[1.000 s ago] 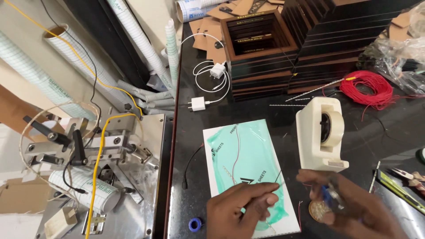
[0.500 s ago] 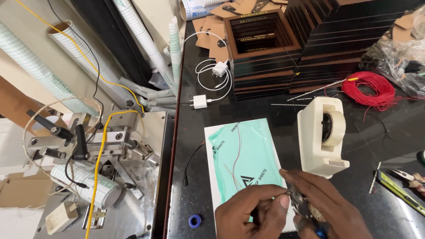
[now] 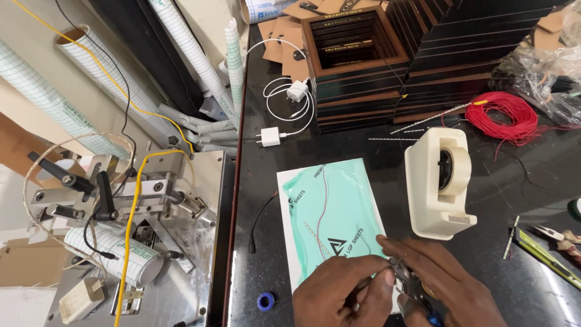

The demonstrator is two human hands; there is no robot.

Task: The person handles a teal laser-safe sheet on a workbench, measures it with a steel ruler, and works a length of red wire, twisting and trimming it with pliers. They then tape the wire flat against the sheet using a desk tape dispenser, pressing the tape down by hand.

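Observation:
At the bottom of the head view, my left hand [image 3: 342, 290] pinches a thin wire [image 3: 381, 264] over the lower edge of a green plastic-wrapped pack [image 3: 330, 212]. My right hand [image 3: 439, 284] meets it from the right and grips a small hand tool with a blue handle [image 3: 423, 297], its tip at the wire's end. Thin red and pale wires lie across the pack. A cream tape dispenser [image 3: 437, 181] stands just beyond my right hand.
The black worktop [image 3: 520, 194] holds a red wire coil [image 3: 505, 115], a white charger with cable [image 3: 284, 112], stacked dark wooden frames [image 3: 363, 66], a small blue ring [image 3: 265, 301], and pliers and tools [image 3: 548, 239] at right. A metal machine with a yellow cable [image 3: 139, 206] stands left.
My right hand has moved left and closed in on my left hand. The round object it held a second ago is out of sight, and a tool now meets the wire.

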